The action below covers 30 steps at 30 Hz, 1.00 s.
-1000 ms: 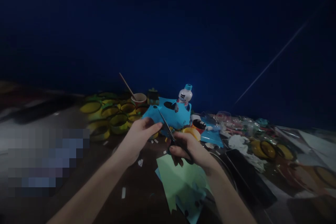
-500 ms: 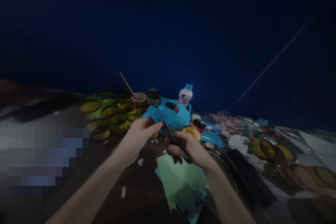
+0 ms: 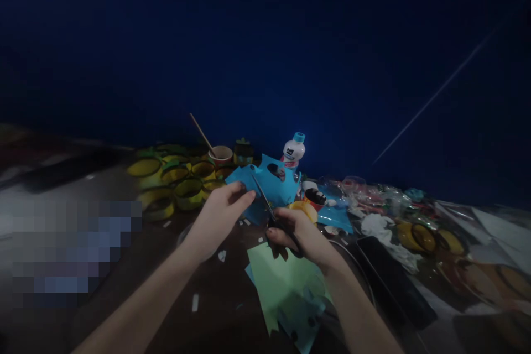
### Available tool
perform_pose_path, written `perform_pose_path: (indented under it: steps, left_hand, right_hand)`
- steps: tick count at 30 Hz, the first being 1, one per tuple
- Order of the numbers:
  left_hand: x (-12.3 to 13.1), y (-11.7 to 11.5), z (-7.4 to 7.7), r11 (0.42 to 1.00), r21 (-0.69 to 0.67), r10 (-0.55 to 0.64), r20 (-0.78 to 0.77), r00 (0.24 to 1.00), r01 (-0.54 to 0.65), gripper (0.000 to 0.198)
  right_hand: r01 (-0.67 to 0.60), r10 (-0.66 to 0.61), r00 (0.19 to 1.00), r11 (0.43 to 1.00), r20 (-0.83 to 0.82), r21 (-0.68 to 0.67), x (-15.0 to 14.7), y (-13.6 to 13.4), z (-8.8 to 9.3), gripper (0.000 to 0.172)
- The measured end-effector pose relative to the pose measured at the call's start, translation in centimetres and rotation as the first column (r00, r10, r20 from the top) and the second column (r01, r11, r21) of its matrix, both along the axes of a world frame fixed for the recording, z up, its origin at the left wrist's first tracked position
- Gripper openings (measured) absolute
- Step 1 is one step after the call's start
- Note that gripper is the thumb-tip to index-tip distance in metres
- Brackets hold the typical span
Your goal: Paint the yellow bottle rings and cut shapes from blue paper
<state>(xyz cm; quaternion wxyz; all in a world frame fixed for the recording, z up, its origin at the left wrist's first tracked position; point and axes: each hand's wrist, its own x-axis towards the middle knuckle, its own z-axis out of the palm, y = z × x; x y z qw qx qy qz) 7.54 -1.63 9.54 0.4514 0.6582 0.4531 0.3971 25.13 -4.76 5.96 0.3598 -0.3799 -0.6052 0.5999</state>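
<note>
My left hand (image 3: 224, 210) pinches the left part of a blue paper sheet (image 3: 276, 185) that has several holes cut in it. In my right hand (image 3: 294, 229) is a pair of scissors (image 3: 265, 199), fingers wrapped round the dark handles. The blades point up and to the left, against the blue sheet beside my left fingertips. Whether the blades are parted is hard to see in the dim light. Below my hands lies a green paper sheet (image 3: 277, 276), partly over pieces of blue paper.
Several yellow rings (image 3: 188, 193) stand at the back left, near a paper cup (image 3: 219, 155) with a stick. Behind the sheet is a white bottle (image 3: 294, 149) with a blue cap. On the right lie a dark phone (image 3: 396, 282), crumpled tissue (image 3: 377, 227) and clear plastic (image 3: 385, 196).
The blue sheet has tilted and shifted in my left hand, its holes now at a different angle. Both hands have barely moved, and the scissors remain in my right hand.
</note>
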Motion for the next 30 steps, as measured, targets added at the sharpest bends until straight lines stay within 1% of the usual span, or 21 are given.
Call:
perform_pose_path:
  steps: [2, 5, 9, 15, 19, 23, 26, 30]
  left_hand:
    - [-0.17, -0.06, 0.05, 1.000, 0.024, 0.004, -0.062, 0.998, -0.002, 0.023]
    - [-0.36, -0.14, 0.31, 1.000, 0.030, 0.005, -0.110, 0.994, -0.001, 0.026]
    - [-0.47, -0.03, 0.58, 0.999, 0.027, -0.029, -0.104, 0.994, 0.032, 0.025]
    - [-0.58, 0.35, 0.24, 0.995, 0.065, -0.063, -0.154, 0.986, 0.074, 0.025]
    - [-0.84, 0.44, 0.34, 0.991, 0.054, -0.111, -0.131, 0.985, 0.119, 0.021]
    - [-0.91, 0.34, 0.55, 0.992, 0.068, -0.090, -0.168, 0.982, 0.103, 0.025]
    - [-0.85, 0.30, 0.58, 0.990, 0.077, -0.106, -0.180, 0.978, 0.122, 0.024]
    - [-0.86, 0.37, 0.61, 0.989, 0.071, -0.113, -0.200, 0.973, 0.129, 0.025]
  right_hand:
    - [-0.005, 0.005, 1.000, 1.000, 0.005, 0.007, 0.03, 0.02, -0.02, 0.023]
    - [-0.008, 0.008, 1.000, 1.000, 0.023, 0.005, 0.20, 0.07, -0.04, 0.022]
    - [-0.010, 0.010, 1.000, 1.000, 0.024, -0.021, 0.41, 0.13, -0.06, 0.023]
    - [-0.034, 0.034, 0.999, 0.999, 0.021, -0.018, 0.40, 0.02, -0.03, 0.025]
    - [-0.017, 0.018, 0.999, 0.999, 0.034, -0.028, 0.49, 0.04, 0.00, 0.025]
    - [-0.039, 0.040, 0.999, 0.999, 0.032, -0.022, 0.61, 0.12, 0.04, 0.026]
    - [-0.061, 0.061, 0.998, 0.998, 0.017, -0.012, 0.55, 0.12, 0.02, 0.028]
    - [-0.044, 0.045, 0.999, 0.999, 0.028, -0.014, 0.44, 0.08, -0.10, 0.028]
